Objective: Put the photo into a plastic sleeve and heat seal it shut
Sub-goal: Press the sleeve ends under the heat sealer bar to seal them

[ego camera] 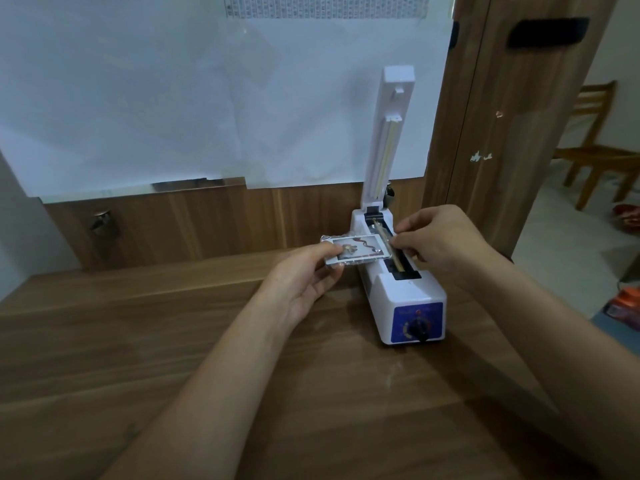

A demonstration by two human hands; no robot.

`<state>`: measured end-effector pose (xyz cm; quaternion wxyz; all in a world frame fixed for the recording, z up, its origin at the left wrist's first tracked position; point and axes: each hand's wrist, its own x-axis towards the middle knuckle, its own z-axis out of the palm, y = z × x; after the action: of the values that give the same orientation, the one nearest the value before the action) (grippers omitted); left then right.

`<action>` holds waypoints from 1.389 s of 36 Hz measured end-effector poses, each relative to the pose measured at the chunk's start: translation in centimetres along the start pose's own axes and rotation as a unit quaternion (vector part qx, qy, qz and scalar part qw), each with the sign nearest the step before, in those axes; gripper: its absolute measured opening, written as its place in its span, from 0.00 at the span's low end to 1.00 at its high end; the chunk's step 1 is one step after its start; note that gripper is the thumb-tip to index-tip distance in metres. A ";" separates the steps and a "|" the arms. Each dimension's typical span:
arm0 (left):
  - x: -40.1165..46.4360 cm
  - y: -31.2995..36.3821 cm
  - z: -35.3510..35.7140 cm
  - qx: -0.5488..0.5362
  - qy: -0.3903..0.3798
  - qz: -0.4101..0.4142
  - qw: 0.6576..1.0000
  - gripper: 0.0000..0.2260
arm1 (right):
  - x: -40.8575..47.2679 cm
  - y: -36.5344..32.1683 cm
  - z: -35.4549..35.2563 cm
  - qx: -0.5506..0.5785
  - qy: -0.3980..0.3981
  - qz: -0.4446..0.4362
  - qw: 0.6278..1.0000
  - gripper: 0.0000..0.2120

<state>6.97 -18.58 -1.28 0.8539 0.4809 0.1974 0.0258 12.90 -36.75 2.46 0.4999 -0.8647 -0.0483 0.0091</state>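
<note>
Nearest, the left hand (304, 271) pinches the sleeved photo (116, 251) at its near corner, long axis running rightward toward the right hand (440, 240), whose fingers (398, 242) pinch the sleeve's open edge over the heat sealer (401, 289) strip; beyond, its lid arm (388, 140) stands raised.

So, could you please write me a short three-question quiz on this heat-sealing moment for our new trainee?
1. True or false: the arm of the heat sealer is pressed down.
2. Which hand holds the photo in its plastic sleeve by the end away from the sealer?
A. left hand
B. right hand
3. Fill in: the control knob sits on a ____ panel.

Key:
1. False; it stands raised.
2. A; the right hand pinches the sleeve edge over the sealing strip.
3. Blue.
</note>
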 end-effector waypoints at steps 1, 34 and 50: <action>0.0 0.0 0.0 -0.001 -0.001 0.001 1.000 0.04 | 0.0 0.0 0.0 0.000 0.002 -0.001 1.000 0.05; -0.2 0.4 0.3 -0.013 -0.006 0.000 1.000 0.05 | -2.2 -5.7 -0.8 -0.242 0.218 -0.391 0.861 0.14; -0.5 0.6 0.2 -0.022 -0.021 0.003 1.000 0.02 | 0.4 -7.1 -2.0 -0.328 0.187 -0.374 0.847 0.40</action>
<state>6.64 -18.50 -0.49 0.8679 0.4634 0.1774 0.0231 12.90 -34.97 9.60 0.1522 -0.8799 -0.2742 -0.3569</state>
